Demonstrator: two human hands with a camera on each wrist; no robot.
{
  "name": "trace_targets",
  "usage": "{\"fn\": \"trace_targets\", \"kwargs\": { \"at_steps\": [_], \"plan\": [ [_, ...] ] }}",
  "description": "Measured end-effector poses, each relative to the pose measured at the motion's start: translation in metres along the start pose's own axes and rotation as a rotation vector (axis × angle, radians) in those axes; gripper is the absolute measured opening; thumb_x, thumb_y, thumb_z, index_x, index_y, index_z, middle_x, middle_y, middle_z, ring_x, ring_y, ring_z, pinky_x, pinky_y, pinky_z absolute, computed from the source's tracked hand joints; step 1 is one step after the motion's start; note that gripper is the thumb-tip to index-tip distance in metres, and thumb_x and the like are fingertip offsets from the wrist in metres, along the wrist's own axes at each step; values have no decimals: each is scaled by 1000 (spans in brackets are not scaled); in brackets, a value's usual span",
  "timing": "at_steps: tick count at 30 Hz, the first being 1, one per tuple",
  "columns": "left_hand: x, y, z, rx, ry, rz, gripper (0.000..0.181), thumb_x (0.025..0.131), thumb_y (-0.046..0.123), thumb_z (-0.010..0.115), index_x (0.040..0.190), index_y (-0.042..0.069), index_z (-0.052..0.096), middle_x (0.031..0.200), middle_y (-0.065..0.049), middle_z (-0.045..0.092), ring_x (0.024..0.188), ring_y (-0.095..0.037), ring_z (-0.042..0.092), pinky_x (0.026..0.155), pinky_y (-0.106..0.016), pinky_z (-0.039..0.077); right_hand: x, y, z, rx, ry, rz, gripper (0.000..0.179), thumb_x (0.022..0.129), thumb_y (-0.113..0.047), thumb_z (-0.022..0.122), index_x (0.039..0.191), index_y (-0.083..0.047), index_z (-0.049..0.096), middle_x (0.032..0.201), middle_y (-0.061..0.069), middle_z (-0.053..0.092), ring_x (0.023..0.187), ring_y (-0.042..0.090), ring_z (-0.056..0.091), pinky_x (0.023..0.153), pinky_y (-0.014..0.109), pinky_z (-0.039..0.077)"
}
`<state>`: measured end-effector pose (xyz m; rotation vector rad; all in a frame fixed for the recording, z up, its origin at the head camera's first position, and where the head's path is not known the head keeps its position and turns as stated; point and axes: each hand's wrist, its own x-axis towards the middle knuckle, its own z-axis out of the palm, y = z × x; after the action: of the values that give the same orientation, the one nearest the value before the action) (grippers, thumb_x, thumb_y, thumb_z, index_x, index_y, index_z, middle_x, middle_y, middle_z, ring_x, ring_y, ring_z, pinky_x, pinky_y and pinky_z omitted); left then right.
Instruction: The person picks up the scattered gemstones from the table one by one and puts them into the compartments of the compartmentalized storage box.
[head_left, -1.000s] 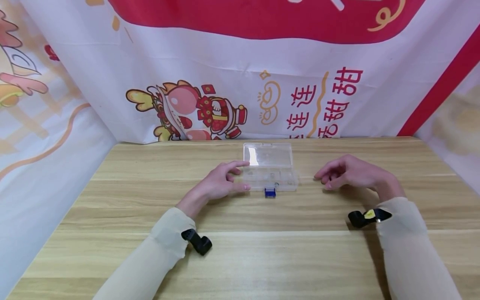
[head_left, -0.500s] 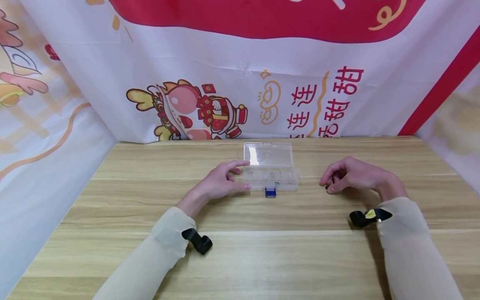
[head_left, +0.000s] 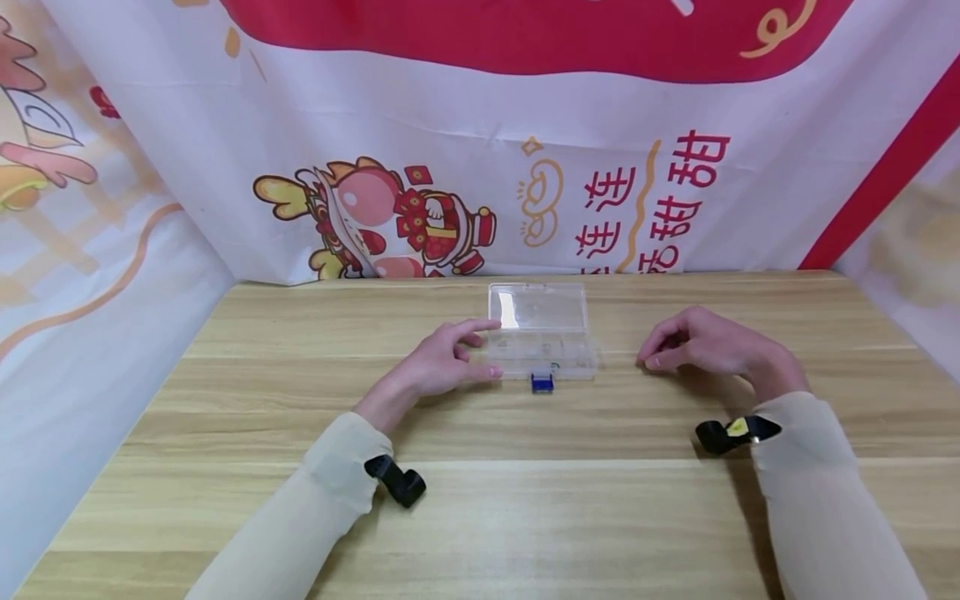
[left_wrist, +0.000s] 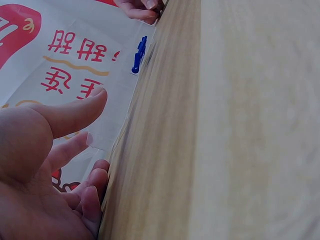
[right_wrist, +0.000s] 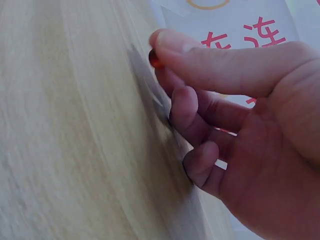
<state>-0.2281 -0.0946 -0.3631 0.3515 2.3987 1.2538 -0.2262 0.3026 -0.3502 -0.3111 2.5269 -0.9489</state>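
A clear plastic compartment box (head_left: 517, 367) sits on the table, its lid (head_left: 547, 308) raised at the back. At its front hangs a blue clasp (head_left: 542, 383), also visible in the left wrist view. My left hand (head_left: 442, 358) is spread at the box's left side, thumb along the front and index finger by the lid. To the right of the box, my right hand (head_left: 701, 342) hovers low over the wood. Its thumb and index finger pinch a small dark red bead (right_wrist: 154, 58), seen in the right wrist view; the fingers hide it in the head view.
The wooden table (head_left: 495, 517) runs back to a white and red printed cloth (head_left: 450, 108). More cloth hangs on the left and right sides. Several small bits, hard to make out, lie in the box's compartments.
My right hand drew slightly right with a dark speck showing at its fingertips; now the thumb and index finger cover it. The left hand and the box have stayed put.
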Motion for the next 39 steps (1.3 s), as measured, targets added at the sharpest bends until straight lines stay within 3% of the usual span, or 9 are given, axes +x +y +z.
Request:
{"fn": "trace_targets", "kwargs": {
  "at_steps": [11, 21, 39],
  "plan": [
    [-1, 1, 1, 5, 8, -1, 73, 91, 29, 85, 156, 34, 52, 153, -9, 53, 115, -25, 53, 97, -37, 44, 3, -5, 3, 27, 12, -34, 15, 98, -18, 76, 112, -14, 80, 112, 5, 77, 93, 19, 57, 78, 28, 50],
    [0, 1, 1, 6, 7, 7, 73, 91, 29, 85, 157, 32, 52, 153, -10, 53, 115, -25, 54, 96, -36, 45, 8, -8, 8, -2, -11, -77, 15, 91, -16, 83, 106, -13, 82, 96, 5, 75, 88, 19, 60, 78, 26, 50],
    [1, -1, 1, 7, 11, 11, 73, 91, 30, 85, 156, 34, 53, 152, -9, 54, 114, -24, 54, 95, -36, 45, 11, -33, 15, 23, 152, -79, 20, 96, -26, 80, 114, -18, 78, 108, 4, 76, 100, 25, 61, 87, 33, 50]
  ]
}}
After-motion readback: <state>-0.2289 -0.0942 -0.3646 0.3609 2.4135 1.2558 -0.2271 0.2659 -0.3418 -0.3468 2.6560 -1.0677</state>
